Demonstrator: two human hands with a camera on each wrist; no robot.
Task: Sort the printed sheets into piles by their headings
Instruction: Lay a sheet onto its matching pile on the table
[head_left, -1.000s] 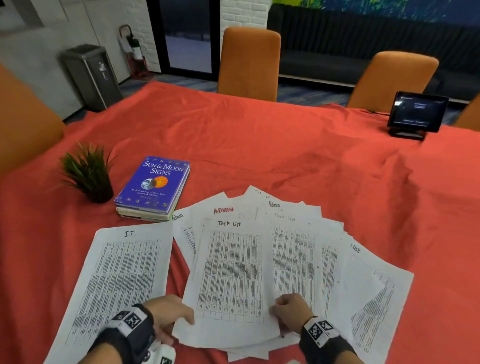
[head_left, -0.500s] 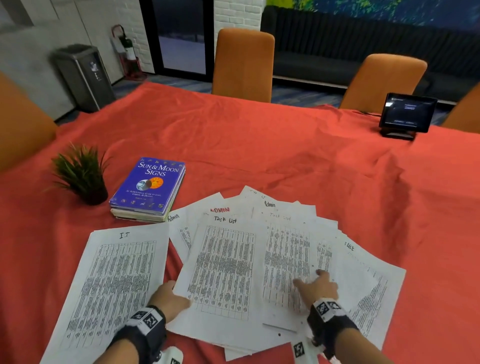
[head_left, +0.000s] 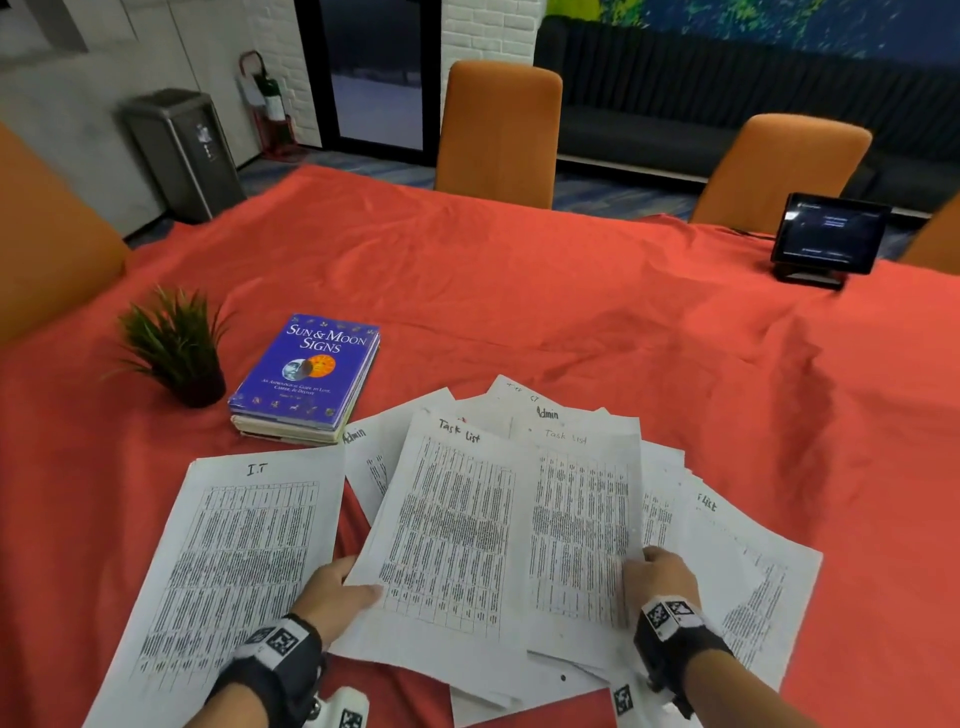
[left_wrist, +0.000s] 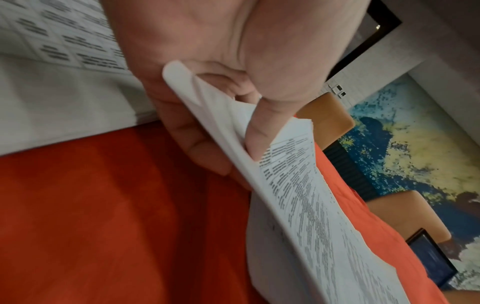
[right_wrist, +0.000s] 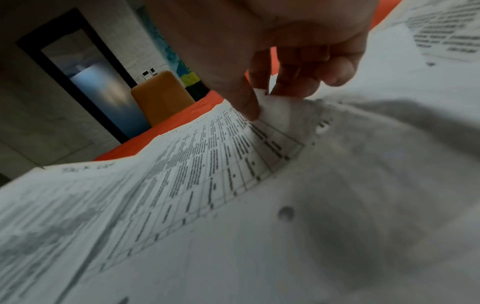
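Task List sheet (head_left: 452, 525) | left hand (head_left: 332, 597) pinches edge | right hand (head_left: 660, 577) pinches next sheet (head_left: 582, 525)

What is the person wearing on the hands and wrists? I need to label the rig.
Both hands are bare. The left hand and right hand each have a black wrist strap carrying white tags printed with black square fiducial markers. No sleeves or cables show.

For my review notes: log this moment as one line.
left hand: pinches top Task List sheet | right hand: pinches second Task List sheet | I.T sheet: set apart, left
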